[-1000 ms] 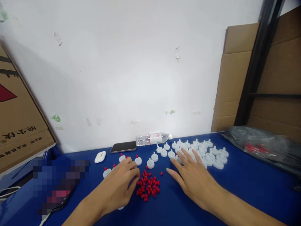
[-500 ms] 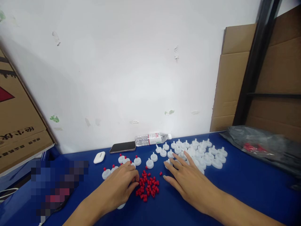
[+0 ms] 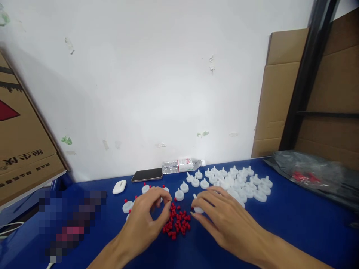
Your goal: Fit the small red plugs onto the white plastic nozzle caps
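Observation:
On the blue table [image 3: 280, 220] lies a heap of small red caps [image 3: 177, 220] between my two hands. My left hand [image 3: 146, 220] hovers just left of the heap, fingers curled toward thumb in a pinch; what it holds, if anything, is too small to see. My right hand [image 3: 221, 216] is closed on a white nozzle piece [image 3: 198, 207] beside the red caps. Several plain white nozzle pieces [image 3: 241, 183] are spread behind the right hand. White pieces fitted with red caps [image 3: 127, 204] stand to the left, behind my left hand.
A water bottle [image 3: 182, 165], a dark phone [image 3: 147, 174] and a white earbud case [image 3: 119, 186] lie along the white wall. A cardboard box [image 3: 19, 142] leans at left. A dark plastic bag [image 3: 314, 172] sits at right below brown cardboard and a black post.
My right hand drew back from the white pieces toward the red heap and closed on one piece. My left hand lifted off the table and curled into a pinch.

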The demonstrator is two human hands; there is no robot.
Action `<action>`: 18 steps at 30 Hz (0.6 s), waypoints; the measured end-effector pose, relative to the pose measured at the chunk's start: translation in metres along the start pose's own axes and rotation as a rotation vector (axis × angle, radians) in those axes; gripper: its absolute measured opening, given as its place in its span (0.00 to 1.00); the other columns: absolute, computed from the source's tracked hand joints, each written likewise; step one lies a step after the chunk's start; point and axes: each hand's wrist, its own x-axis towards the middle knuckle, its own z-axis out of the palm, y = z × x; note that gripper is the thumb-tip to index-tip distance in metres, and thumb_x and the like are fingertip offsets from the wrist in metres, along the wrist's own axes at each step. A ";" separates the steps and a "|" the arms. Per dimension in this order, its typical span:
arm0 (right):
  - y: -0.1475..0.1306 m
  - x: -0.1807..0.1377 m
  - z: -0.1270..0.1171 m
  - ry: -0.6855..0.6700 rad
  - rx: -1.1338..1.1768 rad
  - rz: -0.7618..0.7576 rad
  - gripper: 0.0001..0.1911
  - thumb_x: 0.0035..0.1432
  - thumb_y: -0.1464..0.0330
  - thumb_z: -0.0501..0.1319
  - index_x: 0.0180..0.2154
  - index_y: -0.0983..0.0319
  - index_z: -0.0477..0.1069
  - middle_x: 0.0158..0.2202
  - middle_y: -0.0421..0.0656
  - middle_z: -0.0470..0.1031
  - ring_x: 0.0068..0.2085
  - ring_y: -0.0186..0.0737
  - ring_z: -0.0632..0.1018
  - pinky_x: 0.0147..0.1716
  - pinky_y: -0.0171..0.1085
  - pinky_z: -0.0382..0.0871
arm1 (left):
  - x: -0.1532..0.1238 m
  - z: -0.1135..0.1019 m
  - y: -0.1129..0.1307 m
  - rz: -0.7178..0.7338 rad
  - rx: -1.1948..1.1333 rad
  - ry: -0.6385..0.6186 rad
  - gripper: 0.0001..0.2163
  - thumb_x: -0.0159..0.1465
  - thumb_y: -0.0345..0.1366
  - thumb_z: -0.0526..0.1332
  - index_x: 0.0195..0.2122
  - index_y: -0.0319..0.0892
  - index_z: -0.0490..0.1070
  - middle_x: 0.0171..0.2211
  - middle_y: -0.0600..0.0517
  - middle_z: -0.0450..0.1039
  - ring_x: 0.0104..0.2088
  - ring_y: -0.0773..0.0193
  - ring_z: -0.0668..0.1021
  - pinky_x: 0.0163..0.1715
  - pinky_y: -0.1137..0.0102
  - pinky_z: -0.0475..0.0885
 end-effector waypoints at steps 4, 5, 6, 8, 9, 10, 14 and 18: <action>-0.009 -0.005 0.004 -0.046 0.030 -0.055 0.09 0.72 0.70 0.52 0.47 0.58 0.69 0.44 0.43 0.76 0.41 0.42 0.78 0.43 0.45 0.73 | -0.004 0.008 0.008 -0.164 -0.278 -0.014 0.07 0.71 0.42 0.58 0.39 0.47 0.73 0.29 0.57 0.71 0.27 0.65 0.70 0.30 0.70 0.68; -0.010 -0.007 0.006 -0.050 0.028 -0.078 0.10 0.72 0.71 0.51 0.48 0.58 0.69 0.45 0.43 0.76 0.42 0.43 0.79 0.44 0.44 0.72 | -0.004 0.011 0.010 -0.176 -0.334 -0.017 0.08 0.70 0.43 0.59 0.38 0.47 0.73 0.30 0.56 0.72 0.29 0.65 0.72 0.31 0.70 0.69; -0.010 -0.008 0.007 -0.055 0.029 -0.100 0.10 0.71 0.72 0.51 0.49 0.58 0.69 0.47 0.44 0.76 0.44 0.43 0.79 0.45 0.44 0.72 | -0.005 0.013 0.011 -0.187 -0.384 -0.024 0.08 0.70 0.43 0.60 0.38 0.47 0.74 0.31 0.55 0.74 0.30 0.65 0.73 0.31 0.71 0.70; -0.010 -0.008 0.007 -0.072 0.035 -0.129 0.11 0.71 0.72 0.51 0.50 0.58 0.68 0.48 0.44 0.76 0.45 0.42 0.78 0.45 0.43 0.71 | -0.007 0.016 0.015 -0.201 -0.463 -0.054 0.08 0.69 0.43 0.62 0.37 0.46 0.75 0.32 0.54 0.75 0.31 0.64 0.75 0.31 0.71 0.71; -0.010 -0.008 0.006 -0.082 0.038 -0.139 0.11 0.71 0.73 0.51 0.51 0.59 0.68 0.48 0.44 0.76 0.45 0.42 0.78 0.45 0.43 0.71 | -0.008 0.018 0.016 -0.204 -0.490 -0.068 0.08 0.69 0.43 0.62 0.37 0.46 0.75 0.32 0.54 0.76 0.31 0.64 0.76 0.31 0.71 0.71; -0.009 -0.008 0.006 -0.090 0.038 -0.149 0.11 0.71 0.72 0.51 0.51 0.59 0.68 0.48 0.44 0.76 0.45 0.41 0.78 0.44 0.42 0.71 | -0.008 0.020 0.018 -0.206 -0.508 -0.078 0.09 0.69 0.44 0.62 0.37 0.46 0.76 0.32 0.54 0.76 0.31 0.64 0.76 0.31 0.71 0.72; -0.009 -0.007 0.004 -0.090 0.031 -0.173 0.12 0.72 0.72 0.50 0.51 0.58 0.68 0.46 0.43 0.77 0.43 0.41 0.78 0.42 0.41 0.70 | -0.012 0.024 0.020 -0.216 -0.546 -0.077 0.11 0.69 0.46 0.61 0.37 0.46 0.76 0.32 0.53 0.77 0.31 0.63 0.77 0.31 0.72 0.72; -0.007 -0.007 0.005 -0.076 0.044 -0.192 0.12 0.72 0.71 0.52 0.52 0.57 0.68 0.46 0.43 0.77 0.42 0.40 0.78 0.42 0.40 0.70 | -0.011 0.024 0.022 -0.296 -0.568 -0.083 0.12 0.69 0.47 0.61 0.37 0.45 0.74 0.32 0.53 0.76 0.33 0.63 0.77 0.31 0.73 0.71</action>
